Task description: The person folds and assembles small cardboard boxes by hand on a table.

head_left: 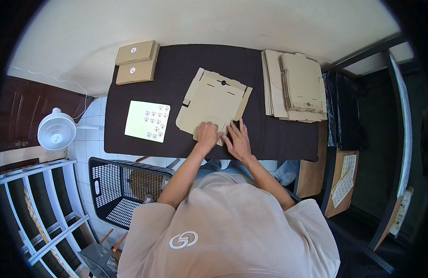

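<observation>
A flat, unfolded cardboard box (pixel 212 99) lies slightly turned on the dark cloth in front of me. It has die-cut slots, a round dark hole near its far edge and narrow side flaps. My left hand (pixel 207 135) is closed at its near edge, the bent fingers pressing on the cardboard. Close beside it, my right hand (pixel 238 140) rests with fingers spread at the near right corner, touching the flap there. The palms hide part of the near edge.
A dark-covered table (pixel 177 60) carries a stack of flat cardboard boxes (pixel 304 83) at right, two closed boxes (pixel 135 72) at far left and a sticker sheet (pixel 140 120). A black crate (pixel 107 185) stands on the floor at left, near a white fan (pixel 57 130).
</observation>
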{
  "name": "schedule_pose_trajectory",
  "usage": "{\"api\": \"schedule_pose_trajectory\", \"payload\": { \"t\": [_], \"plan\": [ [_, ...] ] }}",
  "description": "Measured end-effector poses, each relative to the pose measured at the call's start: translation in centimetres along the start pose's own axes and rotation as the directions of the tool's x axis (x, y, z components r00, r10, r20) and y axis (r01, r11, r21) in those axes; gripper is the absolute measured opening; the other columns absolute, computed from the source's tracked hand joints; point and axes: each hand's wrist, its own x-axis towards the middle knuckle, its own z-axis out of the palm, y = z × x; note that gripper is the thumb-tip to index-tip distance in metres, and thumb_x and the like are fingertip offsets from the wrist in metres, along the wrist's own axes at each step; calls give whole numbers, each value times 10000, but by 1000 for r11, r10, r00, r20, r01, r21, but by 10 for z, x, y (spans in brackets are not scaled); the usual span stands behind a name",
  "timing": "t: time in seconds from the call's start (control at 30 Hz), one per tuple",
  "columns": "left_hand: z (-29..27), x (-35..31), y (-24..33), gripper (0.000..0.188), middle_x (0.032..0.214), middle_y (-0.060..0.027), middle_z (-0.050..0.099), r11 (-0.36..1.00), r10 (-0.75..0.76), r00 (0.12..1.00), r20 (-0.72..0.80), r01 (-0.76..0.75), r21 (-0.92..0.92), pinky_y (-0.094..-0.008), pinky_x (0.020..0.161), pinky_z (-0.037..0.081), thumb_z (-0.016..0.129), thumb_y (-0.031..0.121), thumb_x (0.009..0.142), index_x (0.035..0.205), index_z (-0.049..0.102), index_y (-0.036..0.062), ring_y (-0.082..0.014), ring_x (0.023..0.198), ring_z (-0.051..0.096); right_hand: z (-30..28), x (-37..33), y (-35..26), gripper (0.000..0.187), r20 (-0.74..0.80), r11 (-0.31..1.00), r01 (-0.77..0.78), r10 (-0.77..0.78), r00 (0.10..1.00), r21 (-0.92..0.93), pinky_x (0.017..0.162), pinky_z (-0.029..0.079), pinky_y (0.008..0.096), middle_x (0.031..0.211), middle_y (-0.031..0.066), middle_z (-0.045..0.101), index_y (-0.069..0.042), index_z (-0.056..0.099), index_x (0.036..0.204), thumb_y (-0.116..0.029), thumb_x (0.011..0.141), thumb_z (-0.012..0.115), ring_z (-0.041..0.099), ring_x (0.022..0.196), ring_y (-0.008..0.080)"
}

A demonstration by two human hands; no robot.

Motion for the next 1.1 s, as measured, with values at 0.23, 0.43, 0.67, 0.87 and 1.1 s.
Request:
{"api": "schedule_pose_trajectory", "payload": {
  "t": [0.23, 0.43, 0.67, 0.87, 1.1],
  "plan": [
    [1, 14, -33, 392, 720, -200, 664, 973, 144, 978, 148, -113, -200, -459, 691, 502, 825, 367, 729, 705, 655, 14, -374, 739, 659, -3, -37, 1, 717, 260, 990, 133, -117, 958, -44, 1202, 127, 559, 1574, 197, 296, 22, 413, 1457, -484, 959, 514, 192, 1472, 421],
    [-5, 19, -33, 322, 636, -188, 631, 941, 124, 943, 310, -13, -337, -420, 642, 497, 828, 250, 757, 694, 633, 2, -352, 645, 641, -7, -11, 19, 709, 268, 989, 100, -69, 961, -105, 1202, 122, 554, 1581, 158, 310, 1, 404, 1471, -495, 970, 477, 195, 1477, 406],
    [-7, 7, -45, 251, 735, -195, 662, 921, 152, 956, 249, -46, -387, -422, 683, 509, 801, 199, 777, 754, 658, -6, -341, 722, 661, -10, -48, -23, 651, 453, 985, 167, -173, 875, 53, 1198, 121, 573, 1534, 177, 389, 23, 555, 1348, -498, 962, 493, 198, 1472, 430],
    [-58, 14, -85, 224, 961, -172, 678, 907, -297, 862, -411, 119, -405, -445, 842, 494, 721, 185, 842, 984, 669, 20, -346, 919, 638, -26, -6, -13, 331, -92, 810, -407, 485, 870, 421, 612, 495, 447, 675, 171, 641, 3, 651, 692, -268, 864, 731, 647, 624, 320],
    [-54, 12, -130, 314, 1030, -249, 689, 864, -485, 872, -64, 467, -188, -486, 869, 516, 688, 170, 843, 1111, 649, 11, -411, 994, 662, -23, 64, 35, 193, 568, 248, -814, 610, 553, 526, 357, 365, 261, 599, 51, 587, -43, 619, 872, -223, 924, 665, 524, 433, 113]
  ]
}}
